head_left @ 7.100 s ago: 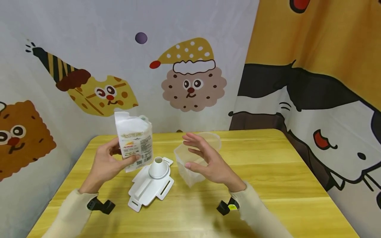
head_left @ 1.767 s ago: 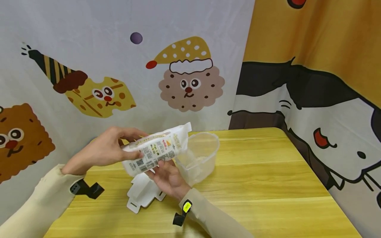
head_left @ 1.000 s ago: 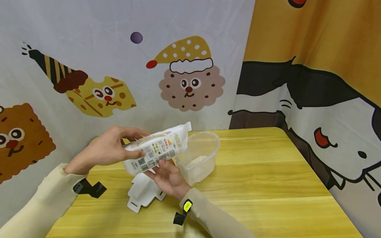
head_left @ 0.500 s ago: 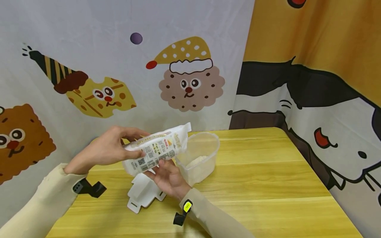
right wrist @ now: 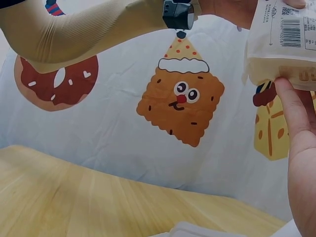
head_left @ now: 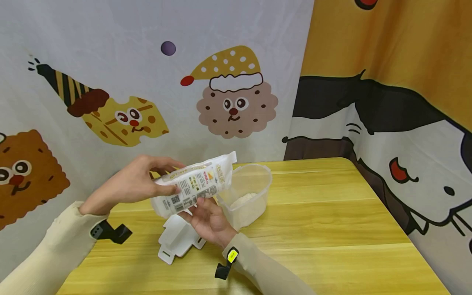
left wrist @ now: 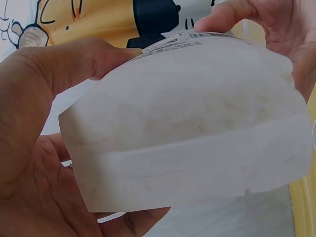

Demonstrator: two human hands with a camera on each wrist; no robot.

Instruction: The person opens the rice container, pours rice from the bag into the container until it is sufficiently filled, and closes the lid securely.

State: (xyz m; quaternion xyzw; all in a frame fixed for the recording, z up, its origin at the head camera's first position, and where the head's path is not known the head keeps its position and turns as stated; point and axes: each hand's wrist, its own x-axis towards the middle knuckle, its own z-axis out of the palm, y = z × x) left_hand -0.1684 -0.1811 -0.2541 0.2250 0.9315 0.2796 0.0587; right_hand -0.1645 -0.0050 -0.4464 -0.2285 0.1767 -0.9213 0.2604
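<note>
Head view: left hand (head_left: 134, 182) grips a white printed bag (head_left: 193, 184) near its left end, thumb pressed on the printed face, fingers over the top edge. Right hand (head_left: 212, 223) supports from below, thumb at the bag's lower edge, fingers underneath; bag held between them.

Bag lies tilted across both grips, its right end raised and passing in front of the near-left part of a clear container (head_left: 258, 205). Whether that end touches the rim, cannot tell. White grains (head_left: 244, 200) sit in the container, on the wooden table (head_left: 332, 229). A white slotted lid (head_left: 180, 235) lies below the bag, partly hidden by it and by the right hand.

Left wrist view adds the bag's broad plain end, with a flat crease across it, and the left hand spread around that end, thumb above, other fingers below. Right wrist view adds a barcode (right wrist: 291, 33) close up, a right finger touching the bag's underside, and a doughnut print (right wrist: 57, 81) on the cloth backdrop.
</note>
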